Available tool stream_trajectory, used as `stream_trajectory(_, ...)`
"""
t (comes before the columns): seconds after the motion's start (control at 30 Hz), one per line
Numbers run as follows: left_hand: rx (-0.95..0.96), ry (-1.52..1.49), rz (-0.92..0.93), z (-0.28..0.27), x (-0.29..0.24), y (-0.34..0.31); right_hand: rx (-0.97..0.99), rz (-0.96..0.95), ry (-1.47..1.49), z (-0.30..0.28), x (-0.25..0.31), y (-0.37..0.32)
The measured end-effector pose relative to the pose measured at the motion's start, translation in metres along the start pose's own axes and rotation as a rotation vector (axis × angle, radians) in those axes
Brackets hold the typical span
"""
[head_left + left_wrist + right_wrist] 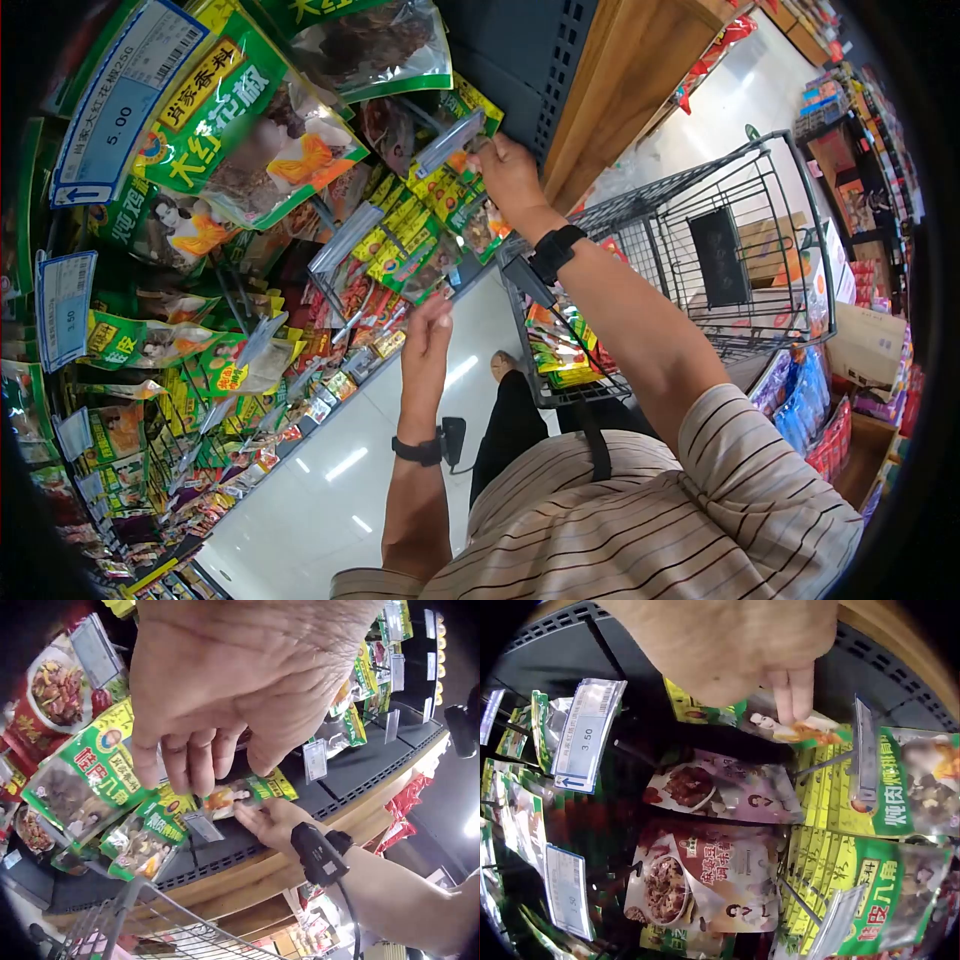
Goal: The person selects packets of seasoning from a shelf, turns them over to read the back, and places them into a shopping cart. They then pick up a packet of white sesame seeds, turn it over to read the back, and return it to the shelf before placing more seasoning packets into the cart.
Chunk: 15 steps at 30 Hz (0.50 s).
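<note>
My right hand (512, 182) reaches to the upper rack beside a wooden end panel. In the right wrist view its fingers grip a yellow-and-green spice packet (799, 729) with a figure in orange on its front; the thumb is hidden. The left wrist view shows the same packet (229, 799) at the right hand's fingertips. My left hand (427, 345) hovers below the hanging packets with loosely bent fingers and nothing in them. Close by its fingertips hangs a green star anise packet (408, 258). More spice packets (889, 900) hang on hooks with clear tag holders.
A black wire shopping cart (740, 200) stands at my right, with green and red packets (570, 345) in it. Large green packets (270, 140) and price tags (120, 110) jut out at upper left. A wooden panel (620, 80) borders the rack.
</note>
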<state>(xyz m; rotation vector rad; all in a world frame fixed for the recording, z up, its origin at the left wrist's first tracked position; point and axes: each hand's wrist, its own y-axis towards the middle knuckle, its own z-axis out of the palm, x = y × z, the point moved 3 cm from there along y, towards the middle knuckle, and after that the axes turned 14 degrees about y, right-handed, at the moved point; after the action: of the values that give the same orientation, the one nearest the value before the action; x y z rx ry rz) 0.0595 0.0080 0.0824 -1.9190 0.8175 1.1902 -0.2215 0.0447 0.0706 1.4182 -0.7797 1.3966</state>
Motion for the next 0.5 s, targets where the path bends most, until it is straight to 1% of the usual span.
stream_trajectory(0.07, -0.006, -0.006, 0.028, 0.003, -0.004, 0.016, -0.026, -0.066, -0.191, -0.002, 0.005, -0.001)
stream_trajectory(0.17, 0.008, -0.027, 0.042, 0.01, -0.019, 0.026, 0.027, 0.018, -0.238, -0.004, 0.005, -0.001)
stream_trajectory(0.27, 0.029, -0.055, 0.033, 0.021, -0.003, 0.025, 0.002, -0.046, -0.209, -0.004, -0.002, 0.001)
stream_trajectory(0.37, 0.061, -0.012, 0.015, 0.029, 0.004, 0.013, 0.0, 0.048, -0.122, -0.001, -0.016, 0.006)
stream_trajectory(0.5, 0.086, -0.016, -0.022, 0.034, 0.006, -0.003, 0.007, 0.04, -0.294, -0.001, -0.026, 0.008)
